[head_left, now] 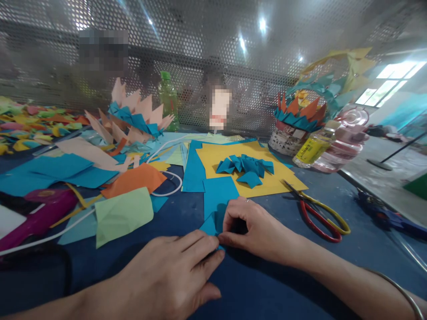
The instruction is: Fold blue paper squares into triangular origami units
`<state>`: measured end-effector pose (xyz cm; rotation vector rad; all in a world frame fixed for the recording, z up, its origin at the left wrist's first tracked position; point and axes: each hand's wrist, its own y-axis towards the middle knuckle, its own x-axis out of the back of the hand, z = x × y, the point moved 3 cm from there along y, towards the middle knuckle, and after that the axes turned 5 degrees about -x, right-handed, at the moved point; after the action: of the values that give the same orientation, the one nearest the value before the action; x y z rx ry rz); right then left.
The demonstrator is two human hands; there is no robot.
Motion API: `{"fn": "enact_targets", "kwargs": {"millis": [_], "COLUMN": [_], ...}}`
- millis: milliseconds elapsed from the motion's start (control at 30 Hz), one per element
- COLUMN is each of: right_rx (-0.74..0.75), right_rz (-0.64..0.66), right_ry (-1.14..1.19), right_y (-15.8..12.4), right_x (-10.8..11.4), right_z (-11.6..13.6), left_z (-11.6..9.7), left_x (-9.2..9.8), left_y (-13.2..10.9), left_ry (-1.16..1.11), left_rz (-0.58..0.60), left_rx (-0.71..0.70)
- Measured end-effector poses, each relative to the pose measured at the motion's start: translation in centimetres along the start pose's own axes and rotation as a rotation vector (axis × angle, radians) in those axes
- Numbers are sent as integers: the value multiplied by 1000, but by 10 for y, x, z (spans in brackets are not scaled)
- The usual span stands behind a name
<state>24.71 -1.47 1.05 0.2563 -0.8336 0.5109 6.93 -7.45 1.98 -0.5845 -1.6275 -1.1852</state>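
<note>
Both hands meet over a small folded piece of blue paper (pixel 209 225) on the dark blue tabletop. My left hand (pixel 178 266) holds its near edge down with the fingertips, the thumb lying apart below. My right hand (pixel 256 226) is curled, thumb and index finger pinching the same piece at its right side. Fingers hide much of the fold. Just beyond lies a blue paper strip (pixel 218 191). Several folded blue paper points (pixel 247 166) sit in a pile on a yellow sheet (pixel 213 158). Scissors (pixel 320 213) with red and yellow handles lie open to the right.
At left are a magenta glue gun (pixel 43 211) with a white cord, a light green sheet (pixel 123 213), an orange piece (pixel 135 180) and blue sheets (pixel 60 169). Behind stand pointed paper crafts (pixel 133 118), a green bottle (pixel 167 100) and a yellow-labelled bottle (pixel 313 146). Pliers (pixel 387 211) lie far right.
</note>
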Motion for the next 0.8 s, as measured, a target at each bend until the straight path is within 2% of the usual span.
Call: {"fn": "enact_targets", "kwargs": {"millis": [133, 167, 233, 433, 500, 633, 800], "right_rx": [-3, -9, -20, -17, -2, 50, 126], "right_rz": [-2, -3, 8, 61, 57, 21, 33], "right_ry": [-9, -18, -31, -23, -27, -11, 50], "right_y": [0, 1, 1, 5, 6, 9, 7], "right_x": [2, 3, 6, 16, 19, 20, 17], "right_z": [-2, -2, -4, -13, -18, -24, -20], "left_z": [0, 1, 0, 0, -1, 0, -2], "left_x": [-1, -4, -5, -2, -2, -3, 2], "left_y": [3, 3, 3, -1, -2, -2, 1], "left_ry": [26, 17, 16, -7, -2, 7, 33], "left_rz": [-47, -26, -97, -106, -99, -193, -186], "left_rx": [-3, -10, -50, -30, -38, -53, -75]}}
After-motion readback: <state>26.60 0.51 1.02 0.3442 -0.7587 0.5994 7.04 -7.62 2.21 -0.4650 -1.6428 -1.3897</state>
